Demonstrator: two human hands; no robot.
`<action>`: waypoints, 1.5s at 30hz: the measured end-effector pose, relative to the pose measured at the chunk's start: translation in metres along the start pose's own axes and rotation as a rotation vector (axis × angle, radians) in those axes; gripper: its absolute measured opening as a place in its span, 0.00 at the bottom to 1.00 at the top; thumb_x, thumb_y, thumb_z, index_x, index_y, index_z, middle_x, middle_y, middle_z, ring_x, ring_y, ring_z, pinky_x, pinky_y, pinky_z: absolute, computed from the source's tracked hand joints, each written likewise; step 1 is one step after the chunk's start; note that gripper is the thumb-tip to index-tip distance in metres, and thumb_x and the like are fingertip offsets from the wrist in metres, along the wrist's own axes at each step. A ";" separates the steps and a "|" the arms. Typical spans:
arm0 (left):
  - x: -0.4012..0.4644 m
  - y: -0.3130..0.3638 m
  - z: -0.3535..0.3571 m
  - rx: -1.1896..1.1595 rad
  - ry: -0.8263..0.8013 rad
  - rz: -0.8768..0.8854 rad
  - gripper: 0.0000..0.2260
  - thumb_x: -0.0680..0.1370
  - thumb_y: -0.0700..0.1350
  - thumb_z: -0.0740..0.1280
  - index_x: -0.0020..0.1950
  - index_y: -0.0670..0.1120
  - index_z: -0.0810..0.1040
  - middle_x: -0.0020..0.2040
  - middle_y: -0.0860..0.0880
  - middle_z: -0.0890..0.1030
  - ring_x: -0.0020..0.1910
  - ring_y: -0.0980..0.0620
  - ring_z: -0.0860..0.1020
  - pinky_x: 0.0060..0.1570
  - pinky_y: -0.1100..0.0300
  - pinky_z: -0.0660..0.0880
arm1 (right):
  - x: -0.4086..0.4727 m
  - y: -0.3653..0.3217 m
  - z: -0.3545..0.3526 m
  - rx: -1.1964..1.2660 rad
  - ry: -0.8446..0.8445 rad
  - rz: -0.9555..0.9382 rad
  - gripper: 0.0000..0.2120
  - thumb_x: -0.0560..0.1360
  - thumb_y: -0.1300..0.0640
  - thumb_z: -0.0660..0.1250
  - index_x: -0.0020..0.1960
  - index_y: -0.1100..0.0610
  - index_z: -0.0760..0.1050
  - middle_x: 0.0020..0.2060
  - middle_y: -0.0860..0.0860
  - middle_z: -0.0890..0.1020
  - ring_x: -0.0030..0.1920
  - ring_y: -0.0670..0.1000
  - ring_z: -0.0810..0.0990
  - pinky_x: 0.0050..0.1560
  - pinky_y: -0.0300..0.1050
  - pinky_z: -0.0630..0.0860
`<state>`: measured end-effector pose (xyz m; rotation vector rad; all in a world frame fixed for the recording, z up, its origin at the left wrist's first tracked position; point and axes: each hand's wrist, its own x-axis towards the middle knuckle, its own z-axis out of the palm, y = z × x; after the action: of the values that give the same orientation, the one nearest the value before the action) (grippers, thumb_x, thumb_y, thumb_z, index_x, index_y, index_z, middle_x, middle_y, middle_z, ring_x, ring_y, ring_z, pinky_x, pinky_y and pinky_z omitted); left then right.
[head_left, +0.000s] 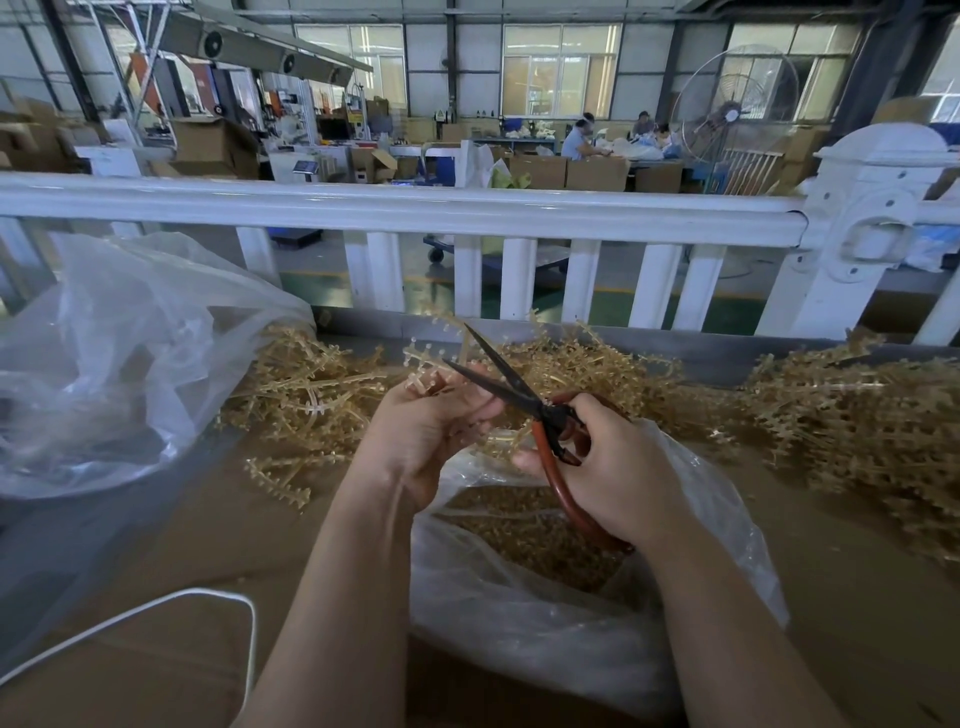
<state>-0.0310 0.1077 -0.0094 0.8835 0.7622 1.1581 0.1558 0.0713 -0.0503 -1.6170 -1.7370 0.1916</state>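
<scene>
So here the left hand (426, 431) is up over the table, fingers curled round a tan plastic sprue (422, 359), pinching it near its lower end so the little pegged branches stick up and out past the fingertips. The right hand (618, 467) has the scissors (553, 415), fingers wrapped through and round the reddish-brown handles, thumb along the near handle. The 2 black blades stand open in a narrow V pointing up and to the left, and the lower blade looks to be touching or just beside the sprue close to the left fingers; can't tell if it's actually biting into it. Both hands are right above an open clear bag (545, 639) lying on the brown cardboard tabletop (208, 525), and that bag holds a heap of small tan bits (519, 530). Behind the hands there's a loose pile of the same tan sprues (311, 395) spread along the back of the table, with a second, thicker pile (857, 426) off to the right. A bigger crumpled clear bag (104, 364) sits on the left, and a white cord (156, 605) loops across the near left corner. A white railing (415, 213) runs behind the table, with a workshop floor, boxes and seated people far beyond it.
</scene>
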 end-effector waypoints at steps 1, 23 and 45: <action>0.000 0.000 0.000 -0.001 0.004 0.007 0.05 0.66 0.35 0.73 0.40 0.42 0.84 0.41 0.42 0.86 0.38 0.51 0.85 0.36 0.63 0.80 | 0.000 0.000 0.000 0.003 -0.003 -0.001 0.33 0.59 0.17 0.59 0.49 0.40 0.72 0.41 0.38 0.79 0.43 0.38 0.78 0.41 0.42 0.77; 0.003 0.004 -0.004 0.098 0.004 0.082 0.05 0.68 0.33 0.72 0.42 0.39 0.81 0.38 0.44 0.85 0.38 0.51 0.84 0.39 0.63 0.80 | -0.003 -0.004 0.000 -0.068 0.162 -0.087 0.38 0.61 0.15 0.55 0.47 0.45 0.81 0.28 0.34 0.74 0.31 0.33 0.75 0.34 0.29 0.64; -0.001 0.011 -0.006 0.280 0.001 0.139 0.12 0.73 0.32 0.71 0.34 0.45 0.85 0.38 0.43 0.86 0.37 0.51 0.85 0.35 0.63 0.78 | -0.001 -0.008 -0.001 -0.128 0.132 -0.074 0.40 0.59 0.13 0.49 0.50 0.42 0.77 0.32 0.31 0.74 0.34 0.32 0.73 0.33 0.28 0.67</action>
<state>-0.0414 0.1097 -0.0029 1.1846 0.8894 1.1903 0.1497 0.0681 -0.0454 -1.6143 -1.7329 -0.0622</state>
